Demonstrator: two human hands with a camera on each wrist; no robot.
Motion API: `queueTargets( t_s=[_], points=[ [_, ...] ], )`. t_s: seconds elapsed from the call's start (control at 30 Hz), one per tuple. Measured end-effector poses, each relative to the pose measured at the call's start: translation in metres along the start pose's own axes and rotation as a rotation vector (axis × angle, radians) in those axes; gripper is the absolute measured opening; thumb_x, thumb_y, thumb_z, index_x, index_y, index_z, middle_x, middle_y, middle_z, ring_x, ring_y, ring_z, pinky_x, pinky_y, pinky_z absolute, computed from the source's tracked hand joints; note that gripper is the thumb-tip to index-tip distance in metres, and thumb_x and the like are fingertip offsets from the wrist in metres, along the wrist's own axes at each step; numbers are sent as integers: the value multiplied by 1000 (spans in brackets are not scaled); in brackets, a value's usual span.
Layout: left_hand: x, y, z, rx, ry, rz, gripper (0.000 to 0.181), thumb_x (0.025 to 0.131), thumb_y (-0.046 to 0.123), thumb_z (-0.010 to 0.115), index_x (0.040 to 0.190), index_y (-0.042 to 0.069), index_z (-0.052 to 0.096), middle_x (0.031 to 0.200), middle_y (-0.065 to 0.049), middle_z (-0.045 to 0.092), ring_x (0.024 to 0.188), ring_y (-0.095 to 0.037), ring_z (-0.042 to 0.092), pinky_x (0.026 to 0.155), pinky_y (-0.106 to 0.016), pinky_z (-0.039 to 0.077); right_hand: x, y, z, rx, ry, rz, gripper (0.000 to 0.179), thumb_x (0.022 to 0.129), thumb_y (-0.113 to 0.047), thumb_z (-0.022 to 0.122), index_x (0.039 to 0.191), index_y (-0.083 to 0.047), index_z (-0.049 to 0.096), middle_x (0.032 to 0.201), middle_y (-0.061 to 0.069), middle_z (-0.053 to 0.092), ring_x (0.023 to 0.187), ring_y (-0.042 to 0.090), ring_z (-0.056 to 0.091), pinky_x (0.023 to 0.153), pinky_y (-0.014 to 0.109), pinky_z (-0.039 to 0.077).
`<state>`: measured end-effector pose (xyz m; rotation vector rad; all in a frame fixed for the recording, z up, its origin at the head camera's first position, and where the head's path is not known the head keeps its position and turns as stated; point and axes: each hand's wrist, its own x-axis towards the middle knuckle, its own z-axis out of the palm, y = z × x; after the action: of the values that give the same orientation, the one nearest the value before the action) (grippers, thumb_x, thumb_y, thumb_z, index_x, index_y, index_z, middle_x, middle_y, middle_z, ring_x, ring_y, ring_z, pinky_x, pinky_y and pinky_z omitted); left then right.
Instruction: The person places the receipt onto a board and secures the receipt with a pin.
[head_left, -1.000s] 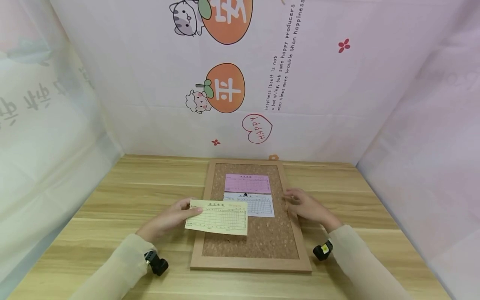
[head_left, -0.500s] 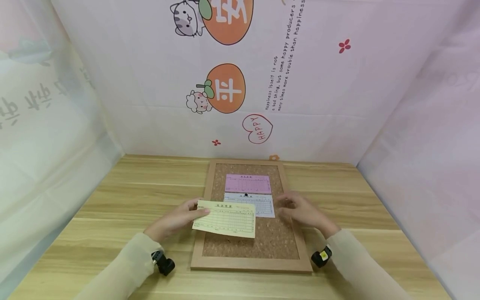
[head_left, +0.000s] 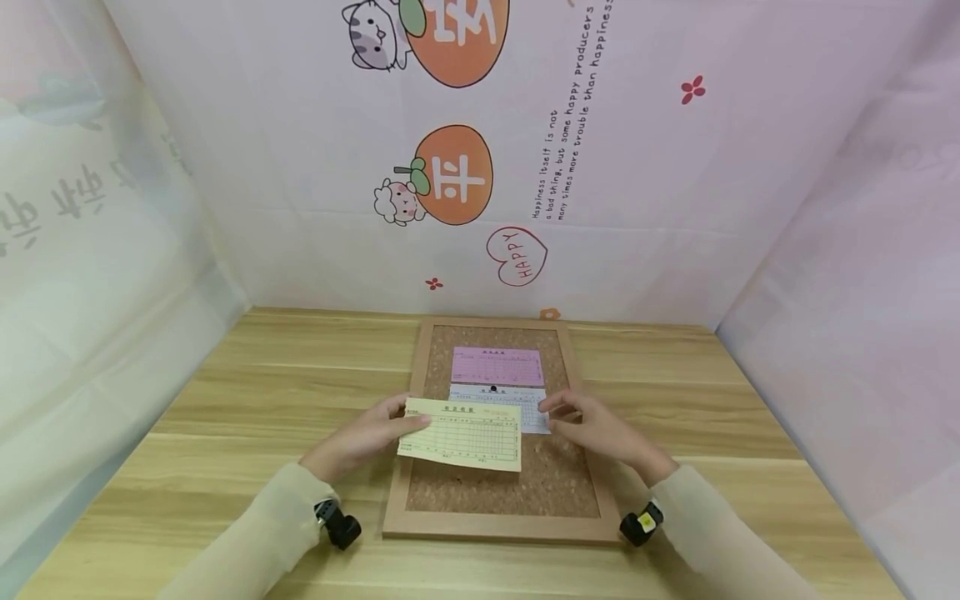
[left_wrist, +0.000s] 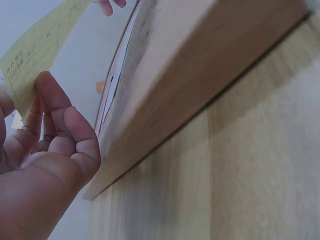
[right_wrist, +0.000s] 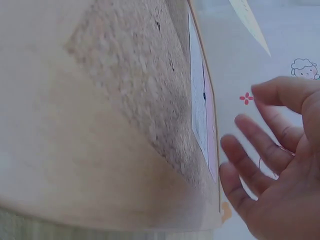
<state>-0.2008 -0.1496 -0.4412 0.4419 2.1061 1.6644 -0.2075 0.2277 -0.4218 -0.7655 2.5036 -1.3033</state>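
Note:
A yellow printed form slip [head_left: 465,437] is pinched at its left edge by my left hand [head_left: 369,437], thumb on its face. The slip hangs tilted above the framed corkboard [head_left: 510,492], and its near edge bows a little. My right hand [head_left: 606,429] hovers over the board's right side, fingers loosely bent, and nothing shows between them in the right wrist view. On the board lie a pink form slip [head_left: 497,367] and, below it, a white form slip [head_left: 528,410] with a black pushpin [head_left: 493,388] at its top edge. The yellow slip hides the white one's lower left.
The corkboard's raised wooden frame [head_left: 502,527] lies flat on the wood-grain table [head_left: 300,375]. A printed cloth [head_left: 637,208] hangs behind the table, with more cloth at both sides. A small black camera sits on each wrist.
My left hand has carried the yellow slip rightward, farther over the corkboard. The right hand has moved left from the frame's right edge toward the white slip.

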Motion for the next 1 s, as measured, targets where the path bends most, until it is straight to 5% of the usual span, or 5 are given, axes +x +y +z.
queueTargets(
  t_s=[0.4,0.8,1.0],
  points=[
    [4,7,7,-9,1,-9,51,100,37,62,142,12,51,129,-7,61,117,-26,57,108,-52,36,0,-4,7,111,-70,-107,18,102,-15,60,116,-5,60,120,12,60,110,36,57,91,35,49],
    [9,9,13,-28,-5,-6,44,99,36,63,136,12,55,127,-8,60,116,-25,55,103,-44,41,2,-9,16,140,-102,-115,15,100,-16,64,113,-10,59,106,9,61,93,28,61,79,34,52],
    [9,10,16,-16,-2,-8,49,98,40,64,139,16,53,128,-5,61,122,-25,53,110,-51,34,3,-10,18,109,-76,-82,16,98,-20,67,110,-11,61,99,6,64,87,20,61,72,29,49]
  ],
)
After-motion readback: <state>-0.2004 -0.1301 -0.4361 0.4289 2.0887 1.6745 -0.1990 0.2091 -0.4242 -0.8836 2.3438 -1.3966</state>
